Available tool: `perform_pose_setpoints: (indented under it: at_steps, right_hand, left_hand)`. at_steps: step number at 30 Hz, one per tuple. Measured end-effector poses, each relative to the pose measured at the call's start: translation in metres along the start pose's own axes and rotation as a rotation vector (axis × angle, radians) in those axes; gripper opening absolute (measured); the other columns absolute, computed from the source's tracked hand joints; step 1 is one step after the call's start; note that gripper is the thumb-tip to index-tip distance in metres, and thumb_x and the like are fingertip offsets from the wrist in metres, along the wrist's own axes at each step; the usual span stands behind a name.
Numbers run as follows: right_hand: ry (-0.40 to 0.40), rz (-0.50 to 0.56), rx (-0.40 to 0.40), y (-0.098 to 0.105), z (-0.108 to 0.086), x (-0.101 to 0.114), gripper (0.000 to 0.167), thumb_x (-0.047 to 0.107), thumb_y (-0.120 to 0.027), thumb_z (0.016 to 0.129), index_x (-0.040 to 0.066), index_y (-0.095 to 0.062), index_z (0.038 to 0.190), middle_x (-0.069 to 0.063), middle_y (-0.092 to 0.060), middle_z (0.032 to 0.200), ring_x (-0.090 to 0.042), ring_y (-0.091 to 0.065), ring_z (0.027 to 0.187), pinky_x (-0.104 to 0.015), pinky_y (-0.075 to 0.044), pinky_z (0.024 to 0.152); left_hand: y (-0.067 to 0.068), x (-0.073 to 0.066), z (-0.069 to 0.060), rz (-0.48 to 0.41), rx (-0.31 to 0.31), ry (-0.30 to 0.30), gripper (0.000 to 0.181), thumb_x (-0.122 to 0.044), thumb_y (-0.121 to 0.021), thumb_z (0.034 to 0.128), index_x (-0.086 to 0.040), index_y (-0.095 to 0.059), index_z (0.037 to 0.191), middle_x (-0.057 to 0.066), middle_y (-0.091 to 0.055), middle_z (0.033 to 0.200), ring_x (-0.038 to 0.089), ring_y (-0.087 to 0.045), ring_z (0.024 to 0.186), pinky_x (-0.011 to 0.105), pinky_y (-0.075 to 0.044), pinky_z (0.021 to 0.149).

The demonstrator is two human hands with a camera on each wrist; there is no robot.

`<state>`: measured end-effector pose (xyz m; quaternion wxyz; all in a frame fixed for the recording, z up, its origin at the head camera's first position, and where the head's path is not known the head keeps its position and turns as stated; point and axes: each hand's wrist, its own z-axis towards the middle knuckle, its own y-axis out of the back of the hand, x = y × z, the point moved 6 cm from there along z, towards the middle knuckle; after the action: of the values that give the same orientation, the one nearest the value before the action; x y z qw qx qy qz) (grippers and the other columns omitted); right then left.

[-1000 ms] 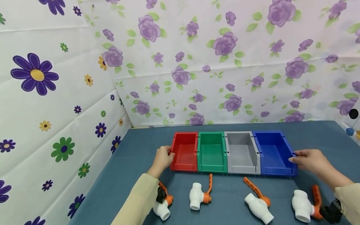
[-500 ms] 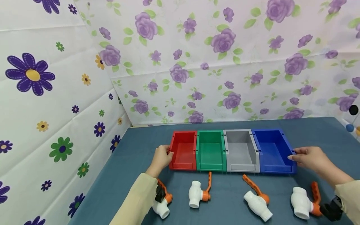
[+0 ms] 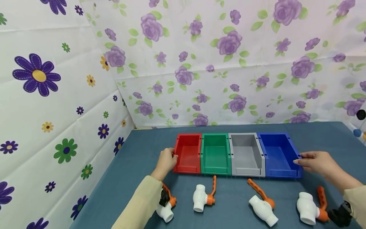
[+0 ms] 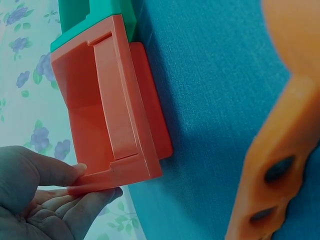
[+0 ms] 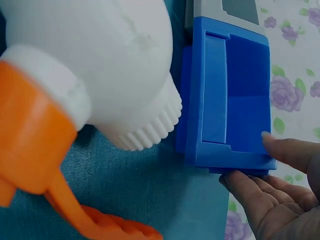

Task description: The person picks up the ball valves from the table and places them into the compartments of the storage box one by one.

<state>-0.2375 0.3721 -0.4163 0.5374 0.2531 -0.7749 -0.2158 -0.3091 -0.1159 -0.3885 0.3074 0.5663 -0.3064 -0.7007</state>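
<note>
Four-sided plastic bins stand side by side in a row: red (image 3: 187, 156), green (image 3: 215, 156), grey (image 3: 246, 156) and blue (image 3: 278, 157). At the row's left end my left hand (image 3: 166, 161) pinches the red bin's outer side wall; in the left wrist view the thumb is inside and the fingers are beneath the edge. My right hand (image 3: 317, 162) pinches the blue bin's outer wall the same way, thumb over the rim, as the right wrist view shows. All the bins look empty inside.
Several white ball valves with orange handles lie in front of the bins, among them one valve (image 3: 199, 198) near the green bin and another valve (image 3: 263, 210) below the grey one. A valve (image 3: 165, 212) is partly covered by my left wrist. Flowered cloth (image 3: 183, 76) hangs behind the table.
The head view shifts slightly. Both hands keep their hold on the end bins, and the bins and valves show no clear movement.
</note>
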Motion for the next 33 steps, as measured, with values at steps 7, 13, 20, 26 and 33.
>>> perform_pose_setpoints:
  at_steps: [7, 13, 20, 26, 33]
  right_hand:
    - [-0.078, -0.053, -0.029, 0.0, -0.003, -0.007, 0.113, 0.068, -0.061, 0.077, -0.025, -0.03, 0.133, -0.041, -0.042, 0.13, -0.038, -0.064, 0.099, -0.048, -0.054, 0.08]
    - [-0.146, -0.061, -0.104, -0.001, -0.012, -0.012, 0.115, 0.076, -0.049, 0.078, -0.023, -0.033, 0.134, -0.044, -0.032, 0.134, -0.045, -0.058, 0.107, -0.046, -0.055, 0.078]
    - [-0.125, -0.21, -0.079, -0.005, -0.032, -0.009, 0.113, 0.073, -0.05, 0.081, -0.027, -0.029, 0.131, -0.047, -0.035, 0.127, -0.057, -0.043, 0.109, -0.054, -0.05, 0.079]
    - [-0.094, -0.294, -0.028, -0.024, -0.045, -0.01, 0.111, 0.067, -0.063, 0.076, -0.028, -0.034, 0.126, -0.046, -0.044, 0.12, -0.056, -0.047, 0.105, -0.051, -0.051, 0.077]
    - [-0.058, -0.379, 0.02, -0.046, -0.051, -0.012, 0.111, 0.067, -0.067, 0.073, -0.028, -0.038, 0.124, -0.045, -0.045, 0.121, -0.055, -0.049, 0.108, -0.053, -0.051, 0.08]
  left_hand:
    - [-0.003, 0.0, -0.002, -0.01, 0.001, -0.01, 0.025, 0.002, -0.056, 0.0899, 0.015, -0.062, 0.111, 0.025, -0.068, 0.097, 0.023, -0.065, 0.069, 0.035, -0.058, 0.063]
    - [-0.005, 0.004, -0.003, -0.006, 0.007, 0.001, 0.026, 0.001, -0.057, 0.0901, 0.014, -0.062, 0.112, 0.023, -0.068, 0.095, 0.02, -0.062, 0.066, 0.032, -0.057, 0.062]
    - [-0.003, 0.003, -0.003, -0.009, -0.001, -0.001, 0.024, 0.001, -0.058, 0.0898, 0.013, -0.063, 0.109, 0.023, -0.069, 0.092, 0.019, -0.061, 0.063, 0.032, -0.057, 0.06]
    - [-0.002, 0.0, 0.0, -0.01, 0.004, -0.003, 0.023, 0.0, -0.057, 0.0902, 0.013, -0.063, 0.108, 0.022, -0.069, 0.09, 0.017, -0.059, 0.061, 0.031, -0.057, 0.059]
    - [0.0, 0.0, -0.001, -0.036, 0.009, 0.009, 0.024, 0.0, -0.058, 0.0896, 0.014, -0.062, 0.109, 0.023, -0.068, 0.092, 0.02, -0.061, 0.064, 0.032, -0.057, 0.061]
